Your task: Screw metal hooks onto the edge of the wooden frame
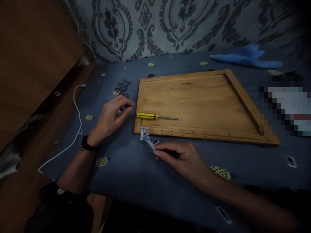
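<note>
My right hand (pixel 184 157) pinches one end of a small metal hinge (pixel 147 137) between thumb and fingers. The hinge's other end meets the near left corner of a framed wooden panel (pixel 194 100), which has a row of small holes along its near edge. Lying on the panel is a screwdriver (pixel 148 116) with a yellow and black handle, its shaft pointing right. My left hand (pixel 111 113) hovers by the panel's left edge. Its thumb and forefinger are nearly together, and whatever is between them is too small to tell.
Dark metal pieces (pixel 122 85) lie in a small pile beyond my left hand. A white cable (pixel 79 119) curves along the left side of the blue patterned cover (pixel 126 181). A blue cloth (pixel 247 57) lies at the back right, near a blurred-out flat object (pixel 289 106).
</note>
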A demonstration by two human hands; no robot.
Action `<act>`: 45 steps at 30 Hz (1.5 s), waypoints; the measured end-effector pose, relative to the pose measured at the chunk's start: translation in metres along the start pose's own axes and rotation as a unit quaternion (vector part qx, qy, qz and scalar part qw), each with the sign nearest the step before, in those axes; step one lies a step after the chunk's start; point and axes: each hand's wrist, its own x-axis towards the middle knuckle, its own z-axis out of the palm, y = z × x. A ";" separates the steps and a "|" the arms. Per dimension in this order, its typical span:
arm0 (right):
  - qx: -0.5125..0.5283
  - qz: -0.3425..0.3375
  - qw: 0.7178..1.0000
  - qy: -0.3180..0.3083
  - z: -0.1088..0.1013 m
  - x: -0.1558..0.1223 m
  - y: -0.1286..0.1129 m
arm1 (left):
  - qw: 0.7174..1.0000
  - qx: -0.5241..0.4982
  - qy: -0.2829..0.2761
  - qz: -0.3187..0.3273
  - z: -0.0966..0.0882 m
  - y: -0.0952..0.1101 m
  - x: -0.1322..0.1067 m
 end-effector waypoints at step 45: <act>-0.097 -0.122 0.988 0.012 -0.003 0.026 -0.022 | 0.968 -0.202 -0.097 -0.113 -0.001 0.030 -0.001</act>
